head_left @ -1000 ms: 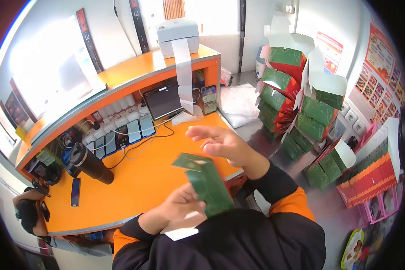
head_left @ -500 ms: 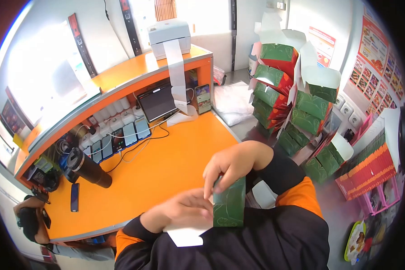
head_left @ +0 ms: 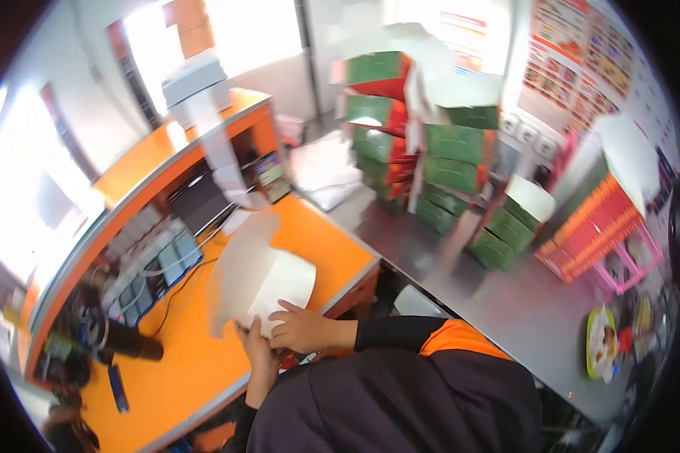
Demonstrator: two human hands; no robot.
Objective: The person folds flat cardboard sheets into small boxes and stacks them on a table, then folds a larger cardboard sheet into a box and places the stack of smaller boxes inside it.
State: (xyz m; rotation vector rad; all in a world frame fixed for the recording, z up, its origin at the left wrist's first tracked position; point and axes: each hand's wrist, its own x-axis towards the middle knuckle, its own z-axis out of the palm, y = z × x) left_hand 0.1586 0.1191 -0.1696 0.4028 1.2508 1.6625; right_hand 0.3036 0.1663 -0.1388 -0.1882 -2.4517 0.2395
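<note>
An unfolded carton (head_left: pixel 283 283) with a white inside and raised flaps stands over the orange desk's front edge, in front of my body. My left hand (head_left: pixel 257 351) is at its lower left edge, thumb up, apparently gripping it. My right hand (head_left: pixel 304 329) lies against its lower right part, with the fingers spread over the white surface. A bit of green and red shows below my hands, and the carton's underside is mostly hidden.
Stacks of green and red boxes (head_left: pixel 453 155) stand on the metal counter (head_left: pixel 461 294) at the right. Flat orange-edged cartons (head_left: pixel 593 226) are beside a pink rack. A black tumbler (head_left: pixel 132 341), a phone (head_left: pixel 119 389) and a label printer (head_left: pixel 195 79) are at the left.
The view has turned right. The green carton held near my body is now opened out with its white inside showing, and my right hand has moved lower onto it.
</note>
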